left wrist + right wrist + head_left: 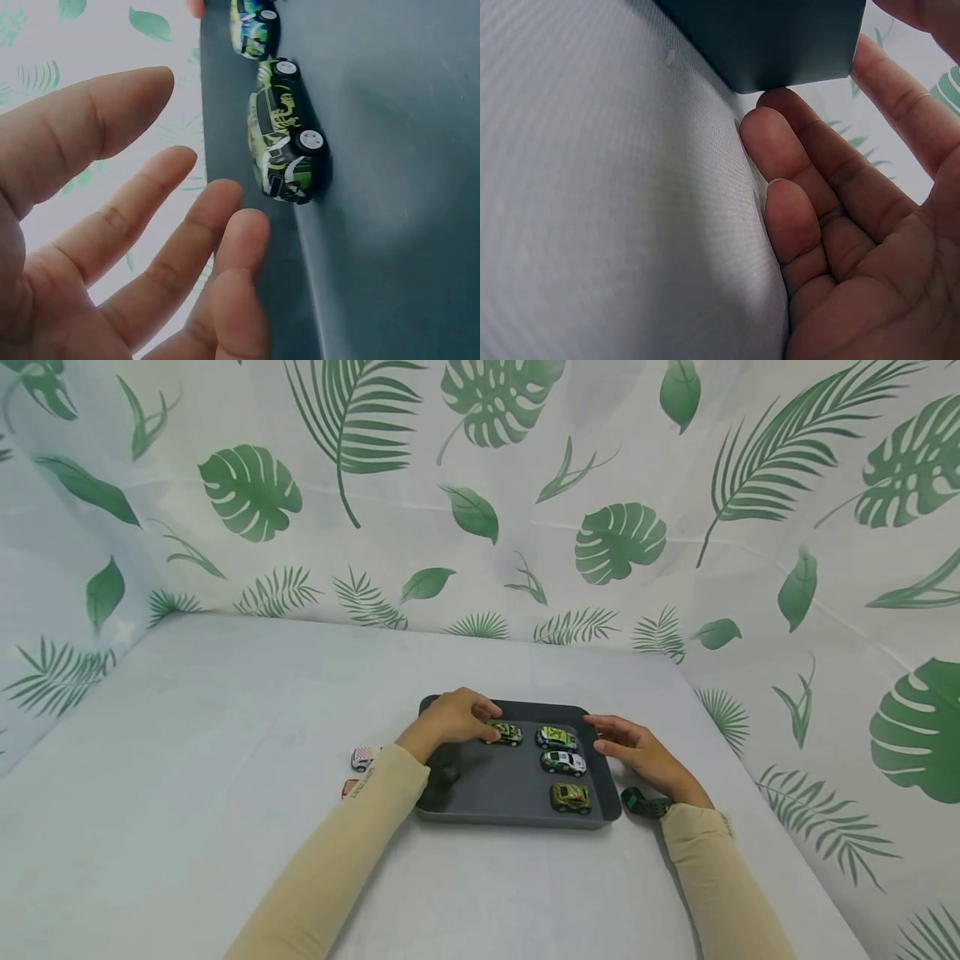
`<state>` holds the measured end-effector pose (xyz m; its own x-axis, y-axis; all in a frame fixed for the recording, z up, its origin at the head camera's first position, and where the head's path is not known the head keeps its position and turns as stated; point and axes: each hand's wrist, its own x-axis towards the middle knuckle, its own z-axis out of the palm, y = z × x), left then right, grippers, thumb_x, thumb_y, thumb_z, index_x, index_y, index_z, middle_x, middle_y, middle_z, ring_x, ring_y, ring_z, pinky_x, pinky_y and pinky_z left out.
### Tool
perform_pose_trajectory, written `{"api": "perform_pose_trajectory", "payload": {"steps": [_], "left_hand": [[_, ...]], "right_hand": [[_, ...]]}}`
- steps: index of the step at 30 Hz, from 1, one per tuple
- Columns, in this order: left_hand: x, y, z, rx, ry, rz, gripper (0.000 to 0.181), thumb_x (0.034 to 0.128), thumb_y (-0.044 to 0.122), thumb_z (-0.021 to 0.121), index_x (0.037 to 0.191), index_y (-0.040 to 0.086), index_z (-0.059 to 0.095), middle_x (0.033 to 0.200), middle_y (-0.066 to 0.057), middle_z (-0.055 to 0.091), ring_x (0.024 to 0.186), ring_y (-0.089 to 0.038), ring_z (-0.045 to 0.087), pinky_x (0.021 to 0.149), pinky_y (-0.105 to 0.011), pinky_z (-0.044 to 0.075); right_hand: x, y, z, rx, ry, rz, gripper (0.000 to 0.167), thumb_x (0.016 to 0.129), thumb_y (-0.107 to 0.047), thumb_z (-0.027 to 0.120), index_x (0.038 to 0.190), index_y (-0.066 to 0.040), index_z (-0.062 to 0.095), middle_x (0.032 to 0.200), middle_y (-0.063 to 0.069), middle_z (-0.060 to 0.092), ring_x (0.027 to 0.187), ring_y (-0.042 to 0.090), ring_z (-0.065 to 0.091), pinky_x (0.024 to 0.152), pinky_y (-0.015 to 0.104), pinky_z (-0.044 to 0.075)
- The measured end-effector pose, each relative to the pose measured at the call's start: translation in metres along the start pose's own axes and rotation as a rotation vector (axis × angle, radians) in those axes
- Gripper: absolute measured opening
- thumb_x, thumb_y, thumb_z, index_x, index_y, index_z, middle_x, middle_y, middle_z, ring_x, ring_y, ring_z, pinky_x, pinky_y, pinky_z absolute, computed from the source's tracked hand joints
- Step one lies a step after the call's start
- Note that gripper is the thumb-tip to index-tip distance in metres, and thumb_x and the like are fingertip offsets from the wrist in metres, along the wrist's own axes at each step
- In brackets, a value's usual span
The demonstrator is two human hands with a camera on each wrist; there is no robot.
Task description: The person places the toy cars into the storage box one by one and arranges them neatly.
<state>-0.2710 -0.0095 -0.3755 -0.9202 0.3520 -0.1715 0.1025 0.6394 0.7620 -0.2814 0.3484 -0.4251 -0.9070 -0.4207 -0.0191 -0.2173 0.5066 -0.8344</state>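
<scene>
Head view: white, woven-surfaced counter (187, 777); white fabric backdrop (540, 460) behind, printed with green leaves. My left grip (454, 718) wide, beside black-and-green toy car (511, 733) in dark-grey rectangular tray (495, 783); my right grip (647, 755) loosely spread at its right edge.

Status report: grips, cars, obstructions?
Left grip empty, beside green-black car. Right grip by right edge of tray. Car upright in tray. Three cars rightward, none blocking left grip.

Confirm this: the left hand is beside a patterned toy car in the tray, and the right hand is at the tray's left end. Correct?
Not quite: the right hand is at the right end of the tray, as the head view shows. The left hand is beside a patterned toy car.
</scene>
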Motion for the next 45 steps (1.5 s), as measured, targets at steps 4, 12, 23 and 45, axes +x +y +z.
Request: {"api": "perform_pose_trajectory", "payload": {"steps": [4,12,23,45], "left_hand": [[-0.004,-0.003,-0.004,-0.006,-0.004,0.064,0.04,0.1008,0.02,0.08,0.139,0.01,0.074,0.14,-0.011,0.072,0.134,-0.03,0.064,0.111,-0.046,0.052],[-0.011,-0.008,-0.01,-0.011,0.017,0.14,0.042,0.1011,0.023,0.08,0.14,0.009,0.073,0.137,-0.009,0.074,0.131,-0.027,0.067,0.111,-0.046,0.052],[-0.026,-0.012,-0.017,-0.03,0.036,0.159,0.042,0.1013,0.023,0.079,0.14,0.007,0.072,0.137,-0.008,0.073,0.129,-0.027,0.068,0.109,-0.043,0.054],[-0.049,-0.03,-0.038,-0.08,-0.035,0.353,0.041,0.1051,0.017,0.074,0.144,0.005,0.068,0.141,-0.017,0.069,0.123,-0.03,0.069,0.104,-0.041,0.056]], "right_hand": [[0.0,0.001,0.0,0.006,-0.002,-0.005,0.054,0.11,-0.013,0.063,0.158,0.005,0.049,0.156,0.032,0.051,0.132,0.028,0.058,0.107,0.027,0.044],[0.0,0.002,0.0,0.01,-0.002,-0.011,0.053,0.11,-0.013,0.063,0.158,0.005,0.048,0.156,0.032,0.051,0.134,0.031,0.057,0.104,0.02,0.043],[0.0,0.004,0.0,0.011,-0.002,-0.011,0.053,0.11,-0.013,0.063,0.158,0.005,0.048,0.156,0.032,0.051,0.133,0.026,0.057,0.104,0.02,0.043],[0.0,0.005,0.0,0.043,-0.009,-0.022,0.053,0.11,-0.012,0.062,0.158,0.006,0.047,0.155,0.033,0.051,0.125,0.007,0.058,0.102,0.016,0.044]]}}
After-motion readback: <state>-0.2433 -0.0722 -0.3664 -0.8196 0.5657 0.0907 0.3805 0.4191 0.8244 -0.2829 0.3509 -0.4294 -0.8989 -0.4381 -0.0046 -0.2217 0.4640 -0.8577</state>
